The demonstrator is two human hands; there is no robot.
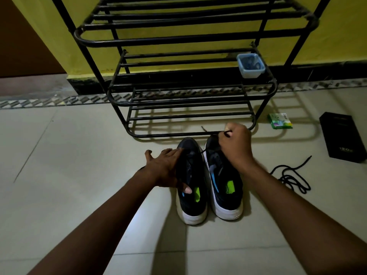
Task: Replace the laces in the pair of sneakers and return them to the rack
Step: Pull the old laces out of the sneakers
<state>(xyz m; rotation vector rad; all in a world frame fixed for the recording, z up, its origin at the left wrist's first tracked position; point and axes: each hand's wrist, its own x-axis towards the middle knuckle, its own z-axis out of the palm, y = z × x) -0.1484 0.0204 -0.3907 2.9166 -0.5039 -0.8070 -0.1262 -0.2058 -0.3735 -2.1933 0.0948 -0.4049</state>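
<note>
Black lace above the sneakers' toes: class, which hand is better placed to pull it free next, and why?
Right. The right hand pinches the lace and can simply draw it away. The left hand lies across the left sneaker, where it can steady it.

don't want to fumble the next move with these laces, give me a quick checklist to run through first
1. Grip: the right hand pinches the lace above the toe of the right sneaker: ok.
2. Support: the left hand rests on the left sneaker: ok.
3. Both sneakers upright, side by side on the floor: ok.
4. Lace clear of the eyelets: cannot tell, the hand hides them.
5. The spare lace untangled: not ok, it lies in loops on the floor to the right.
6. Bottom shelf of the rack free: ok, only bars show; the blue tub sits higher up.
</note>
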